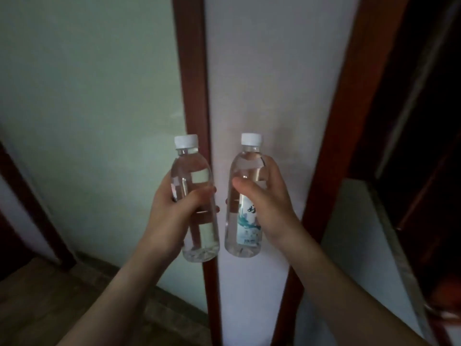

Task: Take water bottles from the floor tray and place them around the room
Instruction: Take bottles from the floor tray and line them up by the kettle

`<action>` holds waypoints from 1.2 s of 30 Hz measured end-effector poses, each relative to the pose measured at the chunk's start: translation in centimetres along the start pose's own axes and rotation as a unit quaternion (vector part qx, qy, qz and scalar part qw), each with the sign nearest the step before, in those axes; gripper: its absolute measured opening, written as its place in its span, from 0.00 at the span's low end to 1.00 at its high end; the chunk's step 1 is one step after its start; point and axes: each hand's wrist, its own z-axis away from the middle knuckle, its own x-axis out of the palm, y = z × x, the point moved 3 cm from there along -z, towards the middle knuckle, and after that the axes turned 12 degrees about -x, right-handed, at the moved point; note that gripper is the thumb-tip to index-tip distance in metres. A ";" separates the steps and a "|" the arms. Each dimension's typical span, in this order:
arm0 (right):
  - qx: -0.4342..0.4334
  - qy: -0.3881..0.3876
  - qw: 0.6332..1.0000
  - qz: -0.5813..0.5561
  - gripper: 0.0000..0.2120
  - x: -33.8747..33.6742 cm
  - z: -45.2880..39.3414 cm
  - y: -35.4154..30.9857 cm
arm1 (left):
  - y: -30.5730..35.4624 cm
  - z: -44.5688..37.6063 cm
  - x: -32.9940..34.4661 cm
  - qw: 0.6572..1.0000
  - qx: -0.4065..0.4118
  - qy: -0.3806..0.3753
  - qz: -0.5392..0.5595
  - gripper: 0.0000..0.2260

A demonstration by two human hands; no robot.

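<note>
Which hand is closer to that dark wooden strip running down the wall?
Left. The left hand holds its bottle right in front of the wooden strip; the right hand is off to its right, over the white panel.

left hand [172, 213] holds clear plastic water bottle [197, 198] upright, left | right hand [269, 206] holds labelled plastic water bottle [243, 196] upright, just beside, apart | red-brown wooden post [193, 71] behind left bottle | pale wall panel [274, 71] behind right bottle

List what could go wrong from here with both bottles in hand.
1. The left hand and right hand each hold a full water bottle, so no hand is free to steady either.
2. The left bottle and right bottle are close together and could knock.
</note>
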 end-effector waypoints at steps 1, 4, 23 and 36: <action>0.001 0.030 0.999 0.016 0.19 -1.9 0.8 -0.8 | -0.2 0.1 1.7 1.000 -0.007 -0.026 0.009 0.15; -0.014 0.118 0.991 0.064 0.20 -8.3 3.9 -4.4 | -1.0 1.2 8.3 0.992 -0.028 -0.120 0.030 0.14; -0.125 0.592 0.676 0.421 0.16 -41.2 48.2 -42.5 | 1.5 42.1 58.2 0.713 -0.111 -0.682 0.122 0.12; -0.114 0.646 0.565 0.500 0.27 -51.2 59.1 -49.0 | 0.0 55.8 73.5 0.646 -0.075 -0.749 0.125 0.17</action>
